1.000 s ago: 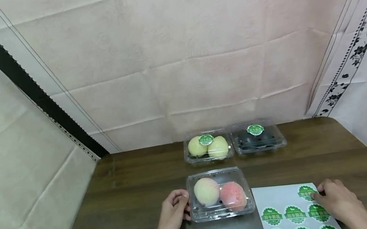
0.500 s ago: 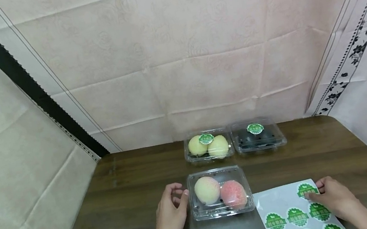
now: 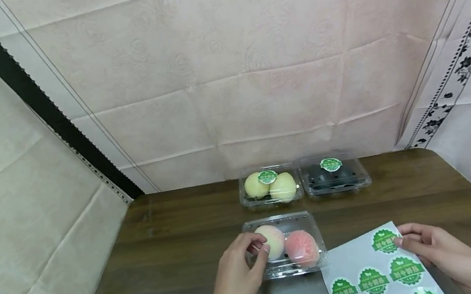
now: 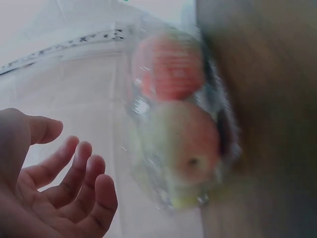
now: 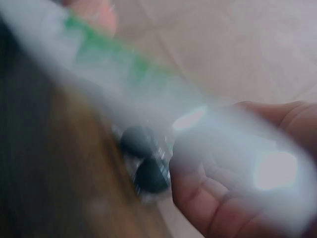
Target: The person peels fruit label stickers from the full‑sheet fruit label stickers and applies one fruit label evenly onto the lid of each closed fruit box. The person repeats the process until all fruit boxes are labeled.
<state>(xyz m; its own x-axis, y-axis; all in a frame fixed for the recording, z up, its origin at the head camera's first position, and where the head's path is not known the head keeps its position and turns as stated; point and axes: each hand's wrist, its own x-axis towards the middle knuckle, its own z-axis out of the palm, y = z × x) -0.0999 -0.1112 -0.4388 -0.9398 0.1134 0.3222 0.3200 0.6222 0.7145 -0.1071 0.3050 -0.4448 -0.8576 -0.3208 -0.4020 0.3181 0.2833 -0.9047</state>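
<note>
My right hand [image 3: 445, 250] pinches the right edge of a white sheet of green round stickers [image 3: 374, 263], thumb on top beside the upper sticker. The sheet is tilted, its far corner lifted. My left hand [image 3: 238, 276] holds nothing; its loosely bent fingers overlap the left side of a clear plastic clamshell box [image 3: 292, 268] in the head view. In the left wrist view they are apart from it. Inside the box lie a pale peach [image 3: 272, 240] and a pink-red peach [image 3: 302, 248]. No sticker shows on this lid.
Behind stand two more clear boxes with green stickers on their lids: one with pale yellow fruits [image 3: 283, 188], one with dark fruits [image 3: 331, 178]. All rest on a brown wooden table [image 3: 176, 242]. Pale cloth [image 3: 223, 67] hangs behind and at both sides.
My right hand has lifted and tilted the sticker sheet, raising its far corner. My left hand has left the box's side and moved right, across the box's left part in the head view.
</note>
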